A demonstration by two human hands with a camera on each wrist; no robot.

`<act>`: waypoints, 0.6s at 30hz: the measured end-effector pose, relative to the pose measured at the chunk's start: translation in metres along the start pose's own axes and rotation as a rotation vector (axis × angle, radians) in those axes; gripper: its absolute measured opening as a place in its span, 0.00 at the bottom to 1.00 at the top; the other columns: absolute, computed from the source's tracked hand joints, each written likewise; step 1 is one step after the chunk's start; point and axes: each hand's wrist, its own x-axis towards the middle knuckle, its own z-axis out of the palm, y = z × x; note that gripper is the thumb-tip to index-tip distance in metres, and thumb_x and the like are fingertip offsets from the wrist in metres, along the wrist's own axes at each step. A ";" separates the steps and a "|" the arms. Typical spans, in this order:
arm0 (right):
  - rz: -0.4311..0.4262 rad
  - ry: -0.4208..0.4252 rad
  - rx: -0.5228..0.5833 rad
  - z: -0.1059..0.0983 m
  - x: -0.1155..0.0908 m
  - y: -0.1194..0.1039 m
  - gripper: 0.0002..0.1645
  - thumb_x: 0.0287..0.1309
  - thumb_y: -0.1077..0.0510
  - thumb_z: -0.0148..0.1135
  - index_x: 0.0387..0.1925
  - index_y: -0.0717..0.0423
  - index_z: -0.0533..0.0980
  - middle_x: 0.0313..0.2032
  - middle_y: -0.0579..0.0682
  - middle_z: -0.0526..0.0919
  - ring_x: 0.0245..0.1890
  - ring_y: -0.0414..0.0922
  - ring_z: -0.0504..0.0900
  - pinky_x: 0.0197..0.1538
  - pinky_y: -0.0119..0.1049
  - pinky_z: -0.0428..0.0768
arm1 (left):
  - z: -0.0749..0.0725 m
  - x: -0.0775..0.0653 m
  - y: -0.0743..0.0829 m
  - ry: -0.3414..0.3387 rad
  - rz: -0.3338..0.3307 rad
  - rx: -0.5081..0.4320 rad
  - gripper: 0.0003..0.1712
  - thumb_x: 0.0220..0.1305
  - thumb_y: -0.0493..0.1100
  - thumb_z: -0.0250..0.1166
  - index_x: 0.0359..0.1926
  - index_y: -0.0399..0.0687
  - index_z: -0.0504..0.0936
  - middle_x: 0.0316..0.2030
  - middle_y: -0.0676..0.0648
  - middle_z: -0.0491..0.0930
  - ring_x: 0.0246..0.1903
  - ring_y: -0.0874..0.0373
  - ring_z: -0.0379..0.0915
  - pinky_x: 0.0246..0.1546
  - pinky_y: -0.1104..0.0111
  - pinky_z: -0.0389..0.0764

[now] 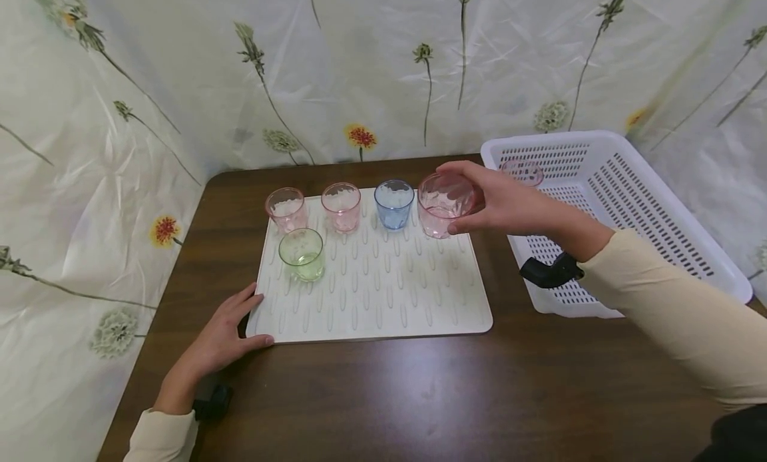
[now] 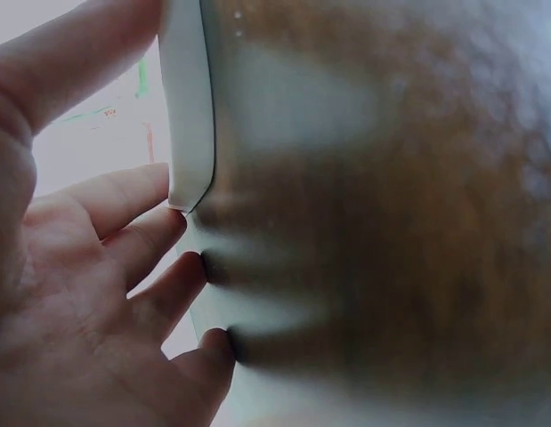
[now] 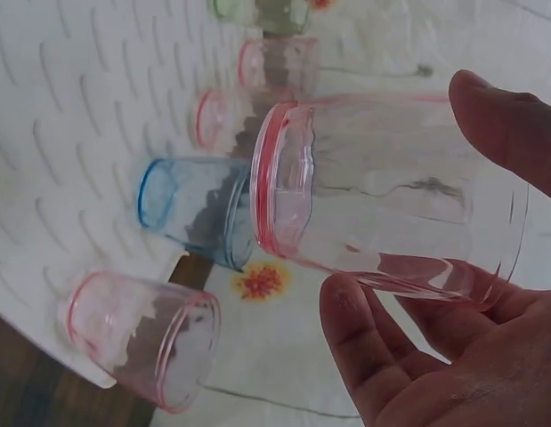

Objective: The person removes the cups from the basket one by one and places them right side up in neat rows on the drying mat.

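My right hand [image 1: 503,206] grips a clear pink glass [image 3: 382,196] between thumb and fingers, over the right side of a white ridged mat [image 1: 383,309]. In the right wrist view another pink glass [image 3: 141,338] stands on the mat; from the head it overlaps the held one. Along the mat's far edge are a blue glass [image 1: 394,206] and two pink glasses, one in the middle [image 1: 341,209] and one at the left end [image 1: 286,210]. A green glass [image 1: 302,255] stands nearer. My left hand [image 1: 222,332] touches the mat's near-left corner, fingers spread.
A white perforated plastic basket [image 1: 671,212] stands right of the mat, with a pink glass [image 1: 522,172] inside at its far left. Dark wooden table [image 1: 389,402] surrounds the mat. A flower-printed curtain [image 1: 371,69] hangs behind and along the left side.
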 end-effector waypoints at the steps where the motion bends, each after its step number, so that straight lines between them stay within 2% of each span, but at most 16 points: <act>1: -0.012 -0.001 -0.002 0.002 0.002 0.000 0.51 0.49 0.53 0.78 0.71 0.48 0.61 0.63 0.54 0.74 0.48 0.52 0.80 0.48 0.43 0.81 | 0.000 0.000 0.000 -0.002 -0.004 0.000 0.49 0.55 0.54 0.75 0.70 0.34 0.66 0.75 0.32 0.54 0.72 0.31 0.50 0.67 0.35 0.60; 7: -0.085 -0.043 0.066 0.013 0.017 -0.005 0.50 0.50 0.56 0.77 0.71 0.53 0.60 0.66 0.56 0.73 0.60 0.55 0.76 0.58 0.52 0.78 | -0.001 0.001 0.001 -0.011 -0.014 0.005 0.49 0.55 0.55 0.74 0.71 0.35 0.65 0.76 0.32 0.54 0.72 0.32 0.50 0.68 0.36 0.60; 12: -0.110 -0.061 0.074 0.024 0.027 -0.009 0.51 0.49 0.56 0.77 0.71 0.54 0.60 0.66 0.57 0.73 0.61 0.57 0.76 0.59 0.52 0.79 | -0.001 0.001 0.002 -0.007 0.002 -0.001 0.49 0.55 0.54 0.75 0.70 0.34 0.66 0.75 0.31 0.54 0.72 0.31 0.50 0.67 0.35 0.60; 18: -0.116 -0.089 0.086 0.039 0.037 -0.012 0.52 0.49 0.55 0.77 0.72 0.55 0.59 0.66 0.55 0.73 0.61 0.53 0.76 0.60 0.50 0.78 | -0.001 0.001 0.002 0.004 0.027 -0.001 0.48 0.54 0.52 0.75 0.69 0.32 0.67 0.74 0.30 0.55 0.71 0.30 0.51 0.67 0.35 0.59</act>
